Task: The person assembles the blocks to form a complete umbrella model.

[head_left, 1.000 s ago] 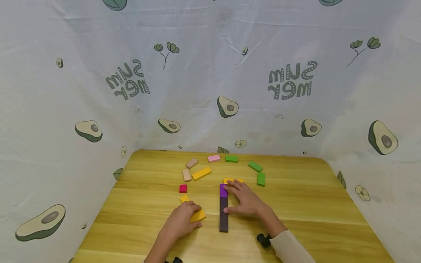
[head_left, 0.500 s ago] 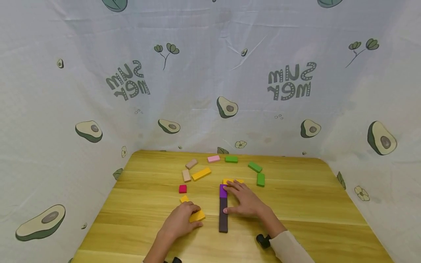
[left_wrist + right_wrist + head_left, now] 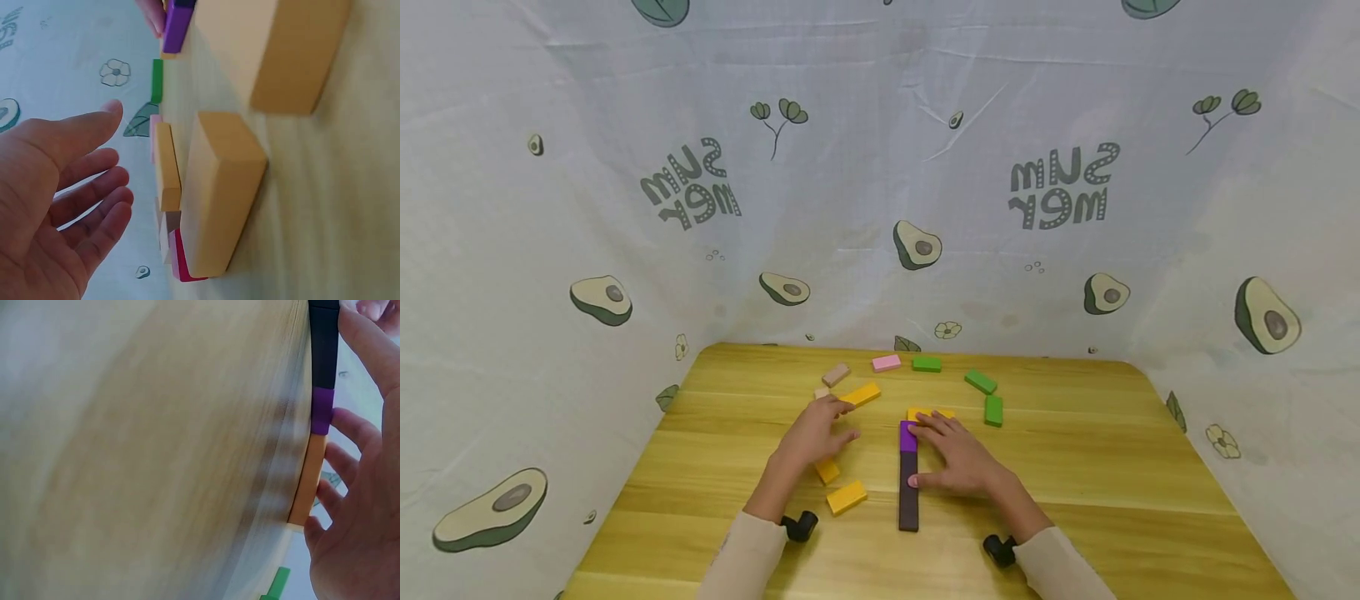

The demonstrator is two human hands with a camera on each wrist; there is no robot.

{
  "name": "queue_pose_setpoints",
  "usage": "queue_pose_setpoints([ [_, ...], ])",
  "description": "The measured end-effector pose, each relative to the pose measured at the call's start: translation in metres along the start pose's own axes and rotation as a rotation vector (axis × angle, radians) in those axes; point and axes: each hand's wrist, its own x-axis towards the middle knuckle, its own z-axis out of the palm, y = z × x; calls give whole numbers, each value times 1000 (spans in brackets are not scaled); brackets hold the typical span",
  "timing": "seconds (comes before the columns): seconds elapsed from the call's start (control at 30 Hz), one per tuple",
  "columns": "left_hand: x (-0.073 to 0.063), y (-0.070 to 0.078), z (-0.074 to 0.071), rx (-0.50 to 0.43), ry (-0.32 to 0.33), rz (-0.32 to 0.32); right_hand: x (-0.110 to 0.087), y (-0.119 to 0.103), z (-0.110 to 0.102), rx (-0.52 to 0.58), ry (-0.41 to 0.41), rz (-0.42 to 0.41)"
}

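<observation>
Hands are well apart: we've got the right hand [image 3: 958,457] spread, fingers touching the purple block [image 3: 907,442], the black block [image 3: 908,510] just nearer and the crosswise yellow block [image 3: 306,481] just beyond. The left hand [image 3: 809,435] hangs loose to its left by a slanted yellow block [image 3: 867,393]; can't tell if they touch.

The right grip [image 3: 362,506] touches a purple block [image 3: 322,411] and, seemingly, an orange block [image 3: 308,479].

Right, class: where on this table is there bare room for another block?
Bare: the broad stretch of table right of the right hand and green blocks; also the stretch left of the left hand. Crowded: near the left hand, with yellow blocks and tan blocks close by.
</observation>
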Motion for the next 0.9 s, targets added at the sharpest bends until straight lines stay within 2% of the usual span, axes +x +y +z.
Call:
queue_pose_setpoints([
  [0.2,32,-10,2,10,15,-28,1,1,0,0,3,-2],
  [0.4,51,-18,11,58,-9,-50,1,1,0,-1,1,3],
  [0.67,62,-22,22,114,-38,-63,1,1,2,8,8,0],
  [0.9,61,-21,22,88,-54,-100,0,1,1,26,19,-8],
])
